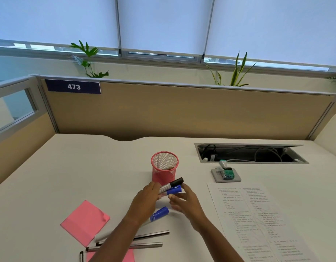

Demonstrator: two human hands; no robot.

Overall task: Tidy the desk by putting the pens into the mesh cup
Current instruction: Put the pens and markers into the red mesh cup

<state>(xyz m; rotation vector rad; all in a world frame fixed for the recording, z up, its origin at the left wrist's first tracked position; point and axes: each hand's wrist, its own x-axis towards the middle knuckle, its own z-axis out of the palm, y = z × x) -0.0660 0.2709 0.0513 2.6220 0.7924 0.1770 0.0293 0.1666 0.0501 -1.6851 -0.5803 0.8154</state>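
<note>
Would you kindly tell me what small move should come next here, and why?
Probably lift the left hand toward the cup and drop in its two markers: they are already gripped, just short of the rim, and a third marker waits on the desk.

A pink pad [85, 222] lies left on the counter [68, 167], black strips [150, 235] just beside it. A printed sheet [258, 224] sits right, a stamp [226, 173] near the open cable tray [250, 153].

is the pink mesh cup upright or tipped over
Upright. The pink mesh cup stands on the desk with its round rim facing up, just behind the black-capped marker held in the left hand.
</note>
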